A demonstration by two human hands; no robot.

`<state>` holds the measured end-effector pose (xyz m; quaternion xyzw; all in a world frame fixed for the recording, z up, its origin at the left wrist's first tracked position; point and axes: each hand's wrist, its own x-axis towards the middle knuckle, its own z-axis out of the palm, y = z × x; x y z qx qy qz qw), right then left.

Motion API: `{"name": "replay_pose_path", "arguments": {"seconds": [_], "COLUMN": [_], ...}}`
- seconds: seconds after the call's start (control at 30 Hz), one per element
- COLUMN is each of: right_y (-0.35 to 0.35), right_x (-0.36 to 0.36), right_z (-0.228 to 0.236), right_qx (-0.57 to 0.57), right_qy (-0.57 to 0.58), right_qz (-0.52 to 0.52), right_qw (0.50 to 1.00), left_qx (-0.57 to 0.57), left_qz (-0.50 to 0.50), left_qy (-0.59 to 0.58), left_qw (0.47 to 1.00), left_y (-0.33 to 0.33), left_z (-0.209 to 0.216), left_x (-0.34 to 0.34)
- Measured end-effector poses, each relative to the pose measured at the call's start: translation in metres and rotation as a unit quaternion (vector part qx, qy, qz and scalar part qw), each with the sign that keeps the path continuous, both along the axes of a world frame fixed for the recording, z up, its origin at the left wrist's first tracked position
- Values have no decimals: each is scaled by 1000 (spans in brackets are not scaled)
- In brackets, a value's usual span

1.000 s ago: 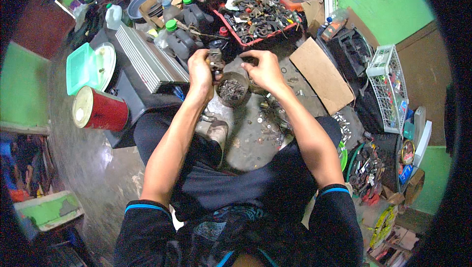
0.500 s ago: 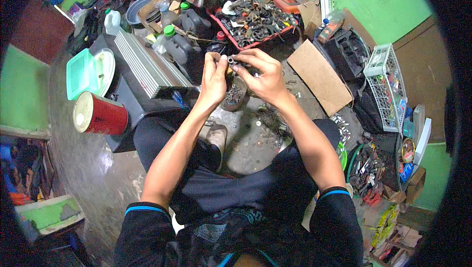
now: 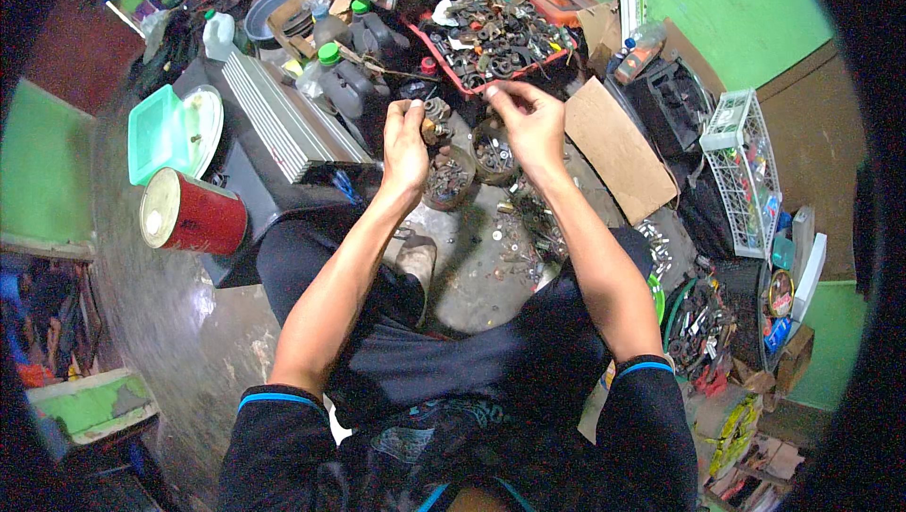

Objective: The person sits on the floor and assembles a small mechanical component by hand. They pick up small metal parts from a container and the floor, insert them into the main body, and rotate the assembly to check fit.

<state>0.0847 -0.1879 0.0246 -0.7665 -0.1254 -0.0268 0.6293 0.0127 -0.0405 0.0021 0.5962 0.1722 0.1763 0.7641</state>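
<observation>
My left hand [image 3: 406, 153] is closed, thumb up against the curled fingers, beside a cluster of greyish and brass-coloured metal parts [image 3: 435, 125]. Whether it grips one of them is hard to tell. To the right, my right hand [image 3: 534, 130] pinches thumb and forefinger together near the front edge of a red tray [image 3: 464, 87] heaped with dark metal parts. Anything in that pinch is too small to make out. Below and between the hands stand two round containers of small hardware, a nearer one [image 3: 447, 202] and a farther one [image 3: 494, 178].
Loose bits of hardware [image 3: 528, 219] lie on the floor before me. A cardboard piece [image 3: 618, 149] and white plastic crate [image 3: 736, 172] are to the right. Leftward are stacked ribbed panels [image 3: 288, 120], dark jugs with green caps [image 3: 354, 87] and a red can [image 3: 193, 212].
Both hands were together over a small round metal part. Now they are apart: my right hand has moved right and slightly farther off, while the left stays nearly in place. The farther container has come into view.
</observation>
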Motion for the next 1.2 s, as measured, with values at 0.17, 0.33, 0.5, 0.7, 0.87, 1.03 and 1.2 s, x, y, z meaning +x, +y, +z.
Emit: {"name": "replay_pose_path", "arguments": {"seconds": [0.17, 0.33, 0.5, 0.7, 0.87, 1.03, 1.2], "right_y": [8, 10, 10, 7, 5, -5, -21], "right_x": [11, -4, -21, -19, -21, -14, -3], "right_z": [-29, -7, 4, 0, 2, 15, 4], "right_qx": [-92, -95, -79, -78, -121, -130, -194], "right_qy": [-42, -120, -280, -303, -318, -307, -265], "right_qz": [50, 85, 168, 173, 183, 134, 123], "right_qw": [994, 984, 942, 934, 922, 933, 936], "left_qx": [-205, -290, -269, -112, -53, 77, -193], "left_qz": [-58, -83, -64, -32, -41, 43, 2], "left_qy": [7, 25, 47, 80, 62, 53, 29], "left_qw": [977, 953, 960, 990, 996, 995, 981], "left_y": [1, 11, 6, -8, -4, 16, 32], "left_z": [5, -1, -2, 15, -3, -23, 12], "left_x": [2, 2, 1, -2, 0, 12, 6]}}
